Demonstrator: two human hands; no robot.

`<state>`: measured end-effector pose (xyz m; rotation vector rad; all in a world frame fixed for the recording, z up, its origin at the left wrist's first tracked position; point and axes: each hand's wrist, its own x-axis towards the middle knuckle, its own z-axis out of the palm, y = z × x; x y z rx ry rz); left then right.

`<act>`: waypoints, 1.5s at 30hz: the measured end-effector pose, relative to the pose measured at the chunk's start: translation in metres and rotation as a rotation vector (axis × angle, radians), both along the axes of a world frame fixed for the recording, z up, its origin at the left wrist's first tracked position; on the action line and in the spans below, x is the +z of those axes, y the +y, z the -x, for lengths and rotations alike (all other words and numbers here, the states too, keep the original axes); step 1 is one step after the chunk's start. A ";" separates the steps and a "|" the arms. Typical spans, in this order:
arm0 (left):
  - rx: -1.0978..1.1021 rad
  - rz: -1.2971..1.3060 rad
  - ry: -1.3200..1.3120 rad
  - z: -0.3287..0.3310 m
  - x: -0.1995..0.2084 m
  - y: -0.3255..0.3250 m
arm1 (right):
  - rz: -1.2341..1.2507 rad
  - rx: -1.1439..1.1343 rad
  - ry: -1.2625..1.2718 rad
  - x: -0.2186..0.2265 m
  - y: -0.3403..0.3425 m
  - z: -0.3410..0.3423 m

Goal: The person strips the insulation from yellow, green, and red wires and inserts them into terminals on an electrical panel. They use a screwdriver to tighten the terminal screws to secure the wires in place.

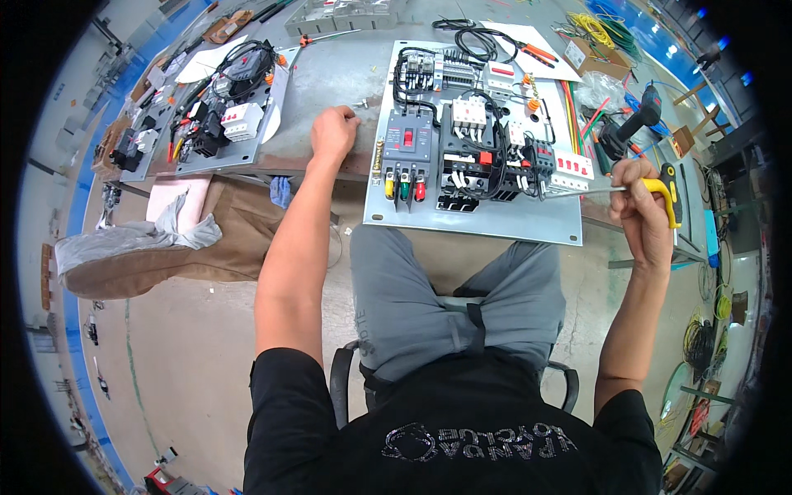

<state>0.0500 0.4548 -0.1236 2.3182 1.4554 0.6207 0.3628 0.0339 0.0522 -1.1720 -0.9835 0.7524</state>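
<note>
My right hand [643,213] is closed round a screwdriver [662,198] with a yellow and black handle. Its long thin metal shaft points left, and the tip lies by the lower right parts of an electrical panel [478,221]. This grey mounting plate carries a dark circuit breaker [408,136] with a red switch, black contactors [466,169], white breakers [571,172] and black wiring. To the left of the panel, my left hand [333,134] rests at the table edge with curled fingers; whatever they may hold is hidden. Small metal screws [361,104] lie just beyond it.
Another wired panel [227,124] stands at the left of the table. A cordless drill [631,124], coloured wires [577,115] and a cardboard box [598,59] are at the right. Orange-handled pliers [538,55] lie behind the panel, and a brown cloth-draped seat [165,256] stands at left.
</note>
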 end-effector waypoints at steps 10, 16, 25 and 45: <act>-0.369 0.445 -0.961 0.016 0.083 -0.139 | -0.019 0.175 -0.237 0.045 0.087 0.072; -0.504 0.489 -1.110 0.022 0.097 -0.198 | -0.090 0.283 -0.267 0.052 0.137 0.106; -0.532 0.552 -1.062 0.022 0.095 -0.197 | -0.075 0.354 -0.297 0.054 0.147 0.111; -0.459 0.097 -0.641 -0.001 0.061 -0.172 | 0.084 0.352 -1.006 0.052 0.190 0.118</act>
